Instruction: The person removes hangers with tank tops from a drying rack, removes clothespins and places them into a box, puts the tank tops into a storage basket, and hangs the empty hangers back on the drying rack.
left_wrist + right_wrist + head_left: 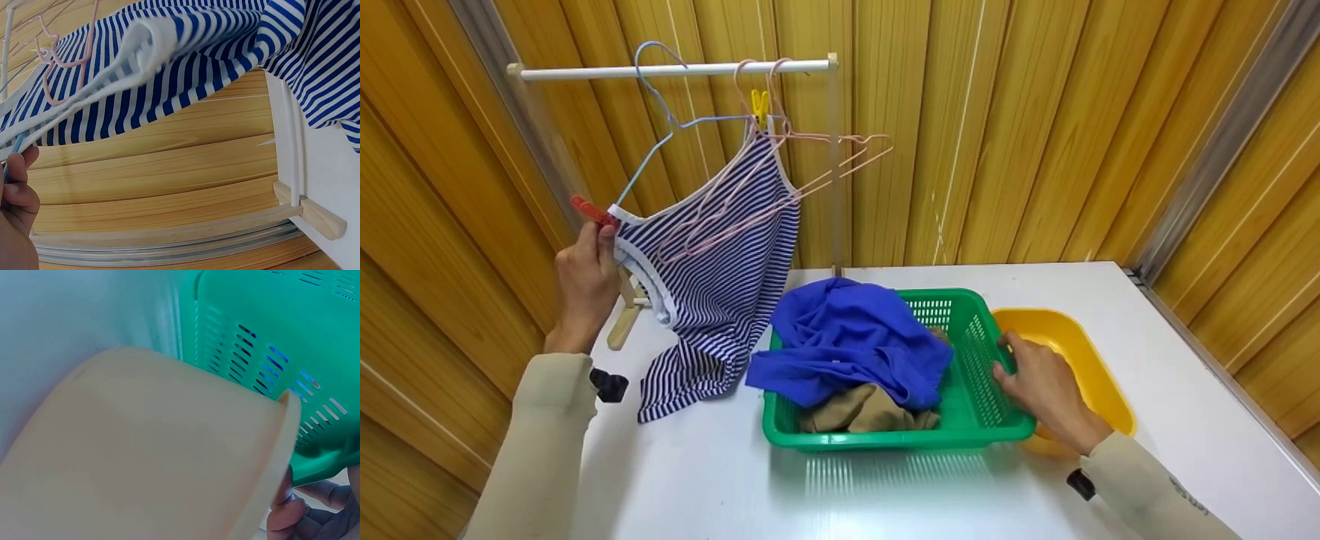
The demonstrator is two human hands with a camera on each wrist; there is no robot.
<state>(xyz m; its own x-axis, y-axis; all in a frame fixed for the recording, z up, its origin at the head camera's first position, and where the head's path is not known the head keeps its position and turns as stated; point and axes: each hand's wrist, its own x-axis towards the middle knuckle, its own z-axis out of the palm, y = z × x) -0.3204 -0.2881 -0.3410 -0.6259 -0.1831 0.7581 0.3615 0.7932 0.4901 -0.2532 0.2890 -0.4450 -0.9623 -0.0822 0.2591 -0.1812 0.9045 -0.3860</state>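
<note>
The striped shirt [720, 277] hangs at the left of the scene, its left shoulder at the fingertips of the left hand [589, 274], whose thumb and fingers pinch the end of the blue hanger [712, 118], just beside the red peg [594, 211] clipped there; whether they touch the peg too, I cannot tell. The left wrist view shows the hanger's pale bar running between those fingers, the shirt's white trim just above them. A yellow peg [760, 109] sits at the shirt's right shoulder, and the blue hanger's hook is up at the rail [585, 73]. Pink hangers [748, 223] hang from that rail too, across the near side of the shirt. The right hand [1046, 382] is over the right rim of the green basket [885, 441], with the yellow basin [1099, 375] beneath and to its right — thumb and forefinger are bent and parted, but I cannot tell whether they grip either rim. In the basket a blue cloth [862, 345] is heaped over its left side, with a brown cloth [859, 411] showing at the near side. Basket and basin stand side by side on a white table [675, 480]; a wooden foot [622, 326] of the rack rests at its far left. Wood-look panels [922, 150] wall the far, left and right sides, with a metal post [1222, 146] in the far right corner.
</note>
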